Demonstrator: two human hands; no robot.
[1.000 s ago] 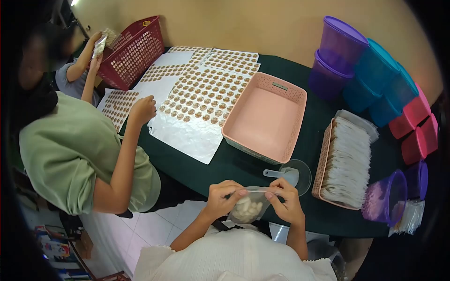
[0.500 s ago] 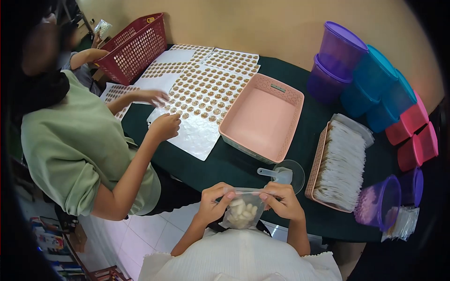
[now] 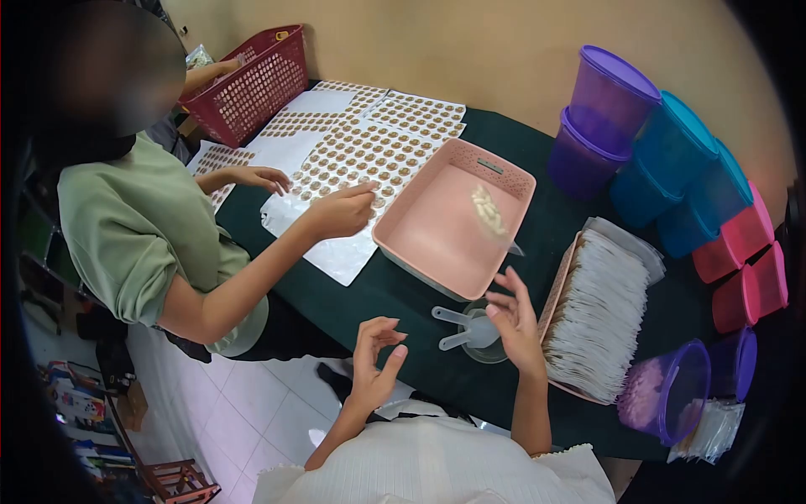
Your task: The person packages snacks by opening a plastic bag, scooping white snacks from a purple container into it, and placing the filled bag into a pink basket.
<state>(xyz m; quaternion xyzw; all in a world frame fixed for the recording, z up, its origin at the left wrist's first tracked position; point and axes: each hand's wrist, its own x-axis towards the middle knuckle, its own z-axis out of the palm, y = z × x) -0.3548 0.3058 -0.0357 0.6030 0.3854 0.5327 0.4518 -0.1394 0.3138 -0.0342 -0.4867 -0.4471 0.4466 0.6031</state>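
Note:
A small clear bag of whitish oval pieces (image 3: 488, 212) shows over the right side of the pink basket (image 3: 420, 252), out of both hands and slightly blurred. My right hand (image 3: 518, 328) is open just below the basket's near corner, fingers spread toward the bag. Low at the table's front edge, my left hand (image 3: 375, 361) is open too, fingers curved and nothing in them. Between my hands stands a clear round bowl (image 3: 495, 355), with a pair of translucent scoops (image 3: 470, 326) in it.
A basket of upright packed white packets (image 3: 600, 315) stands on the right, near a purple tub (image 3: 672, 395) and stacked coloured tubs (image 3: 663, 160). At left, a person in a green top (image 3: 143, 244) reaches over sticker sheets (image 3: 353, 168). Behind is a red basket (image 3: 252, 88).
My hands held the bag by its top edge; now it is released over the pink basket and my hands are apart. The co-worker's near hand has moved right across the sticker sheet.

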